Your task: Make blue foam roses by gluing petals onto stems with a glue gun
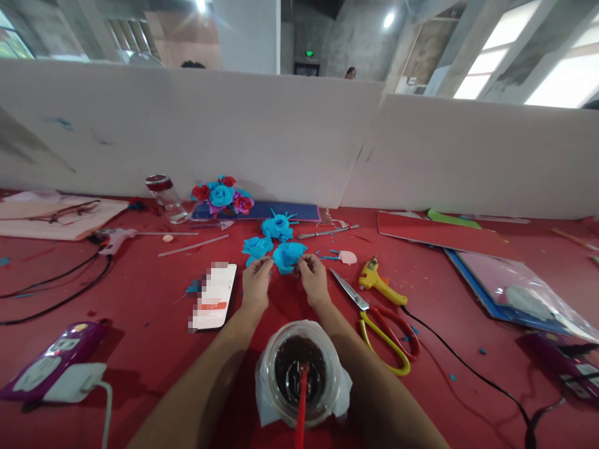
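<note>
Between my hands is a blue paper flower [286, 257], its petals spread. My left hand [257, 280] pinches the flower's left edge, and my right hand [312, 277] pinches its right edge. Just behind my left fingers lies another blue flower [256, 246]. A third blue flower [277, 227], with thin strips sticking out, sits farther back. To the right of my right hand is a pale pink petal piece [347, 257] beside thin blue strips.
A drink cup [302, 374] with a red straw stands between my forearms. Scissors [369, 312] and a yellow glue gun [379, 280] lie right; a phone [218, 296] lies left. Behind are a bottle [168, 198], a bouquet [221, 196] and a white partition [234, 137].
</note>
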### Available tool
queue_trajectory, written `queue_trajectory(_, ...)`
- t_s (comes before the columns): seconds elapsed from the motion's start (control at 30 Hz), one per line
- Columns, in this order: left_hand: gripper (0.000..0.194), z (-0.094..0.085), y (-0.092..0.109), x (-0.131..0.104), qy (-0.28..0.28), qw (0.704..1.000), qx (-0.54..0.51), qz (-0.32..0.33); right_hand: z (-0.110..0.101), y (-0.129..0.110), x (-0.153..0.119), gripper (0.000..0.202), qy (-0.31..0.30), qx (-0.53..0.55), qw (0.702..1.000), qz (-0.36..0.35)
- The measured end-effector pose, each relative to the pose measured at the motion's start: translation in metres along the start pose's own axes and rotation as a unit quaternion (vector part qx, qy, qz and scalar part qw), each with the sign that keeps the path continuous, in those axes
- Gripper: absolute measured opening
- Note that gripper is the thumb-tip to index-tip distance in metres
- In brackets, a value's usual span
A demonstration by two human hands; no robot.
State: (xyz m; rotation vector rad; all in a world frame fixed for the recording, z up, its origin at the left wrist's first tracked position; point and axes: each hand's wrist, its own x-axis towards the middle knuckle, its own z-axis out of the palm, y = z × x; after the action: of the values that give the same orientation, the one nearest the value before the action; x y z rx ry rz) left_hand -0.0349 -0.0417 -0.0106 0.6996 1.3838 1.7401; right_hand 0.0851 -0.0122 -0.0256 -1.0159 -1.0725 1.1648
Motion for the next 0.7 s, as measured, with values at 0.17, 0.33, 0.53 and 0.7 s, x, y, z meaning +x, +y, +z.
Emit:
queue_trajectory(0.17,0.025,0.001,0.006,0.000,0.004,0.996,-0.086,-0.006,-0.001,0.006,0.002,0.011,0.029,-0.009,1.000,0.000)
queue_trajectory(0.33,0.026,0.000,0.007,0.001,0.000,0.995,-0.099,-0.004,-0.003,0.008,0.002,0.014,0.044,-0.040,0.998,-0.014)
queue_trajectory(0.53,0.027,0.006,0.005,-0.004,-0.071,0.989,-0.128,-0.034,0.001,-0.008,-0.003,0.025,-0.031,0.008,0.999,0.012)
queue_trajectory(0.7,0.035,0.009,0.005,-0.006,-0.089,0.987,-0.131,-0.038,0.003,-0.010,-0.004,0.027,-0.069,0.025,0.997,0.013)
